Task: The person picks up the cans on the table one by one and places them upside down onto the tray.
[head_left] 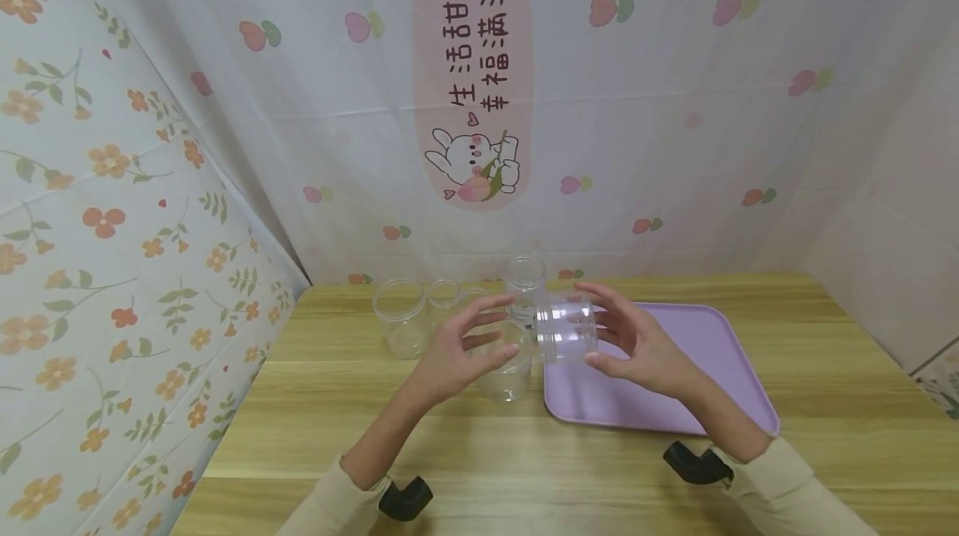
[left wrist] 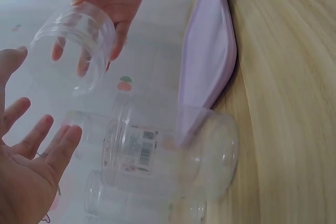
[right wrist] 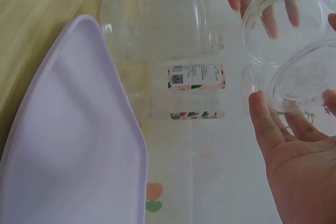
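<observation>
A clear plastic jar [head_left: 567, 328] lies on its side in the air, its open mouth toward the left. My right hand [head_left: 646, 346] grips it by the base end, thumb below and fingers above. To the left, my left hand [head_left: 466, 350] is held up with its fingers spread, near the jar's mouth. The left wrist view shows a gap between that hand [left wrist: 31, 166] and the held jar [left wrist: 73, 45]. Under the hands, another wide clear jar [head_left: 505, 384] stands upright on the table, partly hidden by the left hand.
Several more clear jars stand toward the back, among them a wide one [head_left: 408, 332] at left and a tall one [head_left: 524, 273]. A label with a barcode [right wrist: 197, 77] shows behind clear plastic. A lilac tray [head_left: 693, 328] lies at right on the wooden table [head_left: 509, 469].
</observation>
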`<state>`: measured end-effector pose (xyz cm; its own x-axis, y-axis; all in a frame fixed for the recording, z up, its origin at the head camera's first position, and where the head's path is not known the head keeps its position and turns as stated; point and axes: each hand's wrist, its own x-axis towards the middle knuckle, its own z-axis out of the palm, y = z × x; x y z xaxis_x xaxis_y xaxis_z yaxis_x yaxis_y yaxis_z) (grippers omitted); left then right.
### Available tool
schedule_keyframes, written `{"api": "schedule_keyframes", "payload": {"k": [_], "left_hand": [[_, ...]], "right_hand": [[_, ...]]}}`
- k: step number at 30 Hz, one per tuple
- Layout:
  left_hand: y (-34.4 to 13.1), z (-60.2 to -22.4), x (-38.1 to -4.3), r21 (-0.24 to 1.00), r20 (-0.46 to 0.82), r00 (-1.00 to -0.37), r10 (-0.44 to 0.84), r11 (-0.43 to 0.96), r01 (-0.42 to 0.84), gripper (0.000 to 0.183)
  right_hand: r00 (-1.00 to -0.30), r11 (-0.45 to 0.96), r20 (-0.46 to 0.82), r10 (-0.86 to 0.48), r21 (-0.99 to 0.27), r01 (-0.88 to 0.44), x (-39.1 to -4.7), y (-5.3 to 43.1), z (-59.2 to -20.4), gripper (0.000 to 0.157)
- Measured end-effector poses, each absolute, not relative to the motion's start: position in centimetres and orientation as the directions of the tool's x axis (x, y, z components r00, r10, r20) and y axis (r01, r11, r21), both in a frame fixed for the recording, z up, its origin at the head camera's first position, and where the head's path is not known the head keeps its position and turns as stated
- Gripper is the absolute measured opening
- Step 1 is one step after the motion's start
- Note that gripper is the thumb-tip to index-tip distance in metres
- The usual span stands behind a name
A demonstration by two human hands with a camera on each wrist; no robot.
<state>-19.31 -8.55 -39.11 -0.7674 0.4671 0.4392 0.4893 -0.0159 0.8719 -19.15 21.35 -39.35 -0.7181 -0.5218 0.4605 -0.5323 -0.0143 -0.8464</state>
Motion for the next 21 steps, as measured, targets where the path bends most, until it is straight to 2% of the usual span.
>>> {"api": "schedule_keyframes", "payload": {"k": [6, 16, 21], "left_hand": [[-8.8, -39.0, -19.7, 0.83, 0.476, -0.745, 0.467, 0.039, 0.556, 0.058], [-8.9, -39.0, -20.1, 0.64, 0.508, -0.684, 0.523, 0.303, 0.706, 0.061], [-8.9, -39.1, -20.2, 0.58, 0.51, -0.666, 0.545, 0.354, 0.734, 0.061]], "right_hand": [[-0.723, 0.03, 0.465, -0.511, -0.831, -0.555, -19.0, 22.4, -39.3, 0.086], [-0.752, 0.103, 0.44, -0.491, -0.828, -0.551, -18.8, 24.1, -39.5, 0.086], [-0.763, 0.151, 0.431, -0.481, -0.817, -0.556, -18.8, 25.0, -39.6, 0.087]]}}
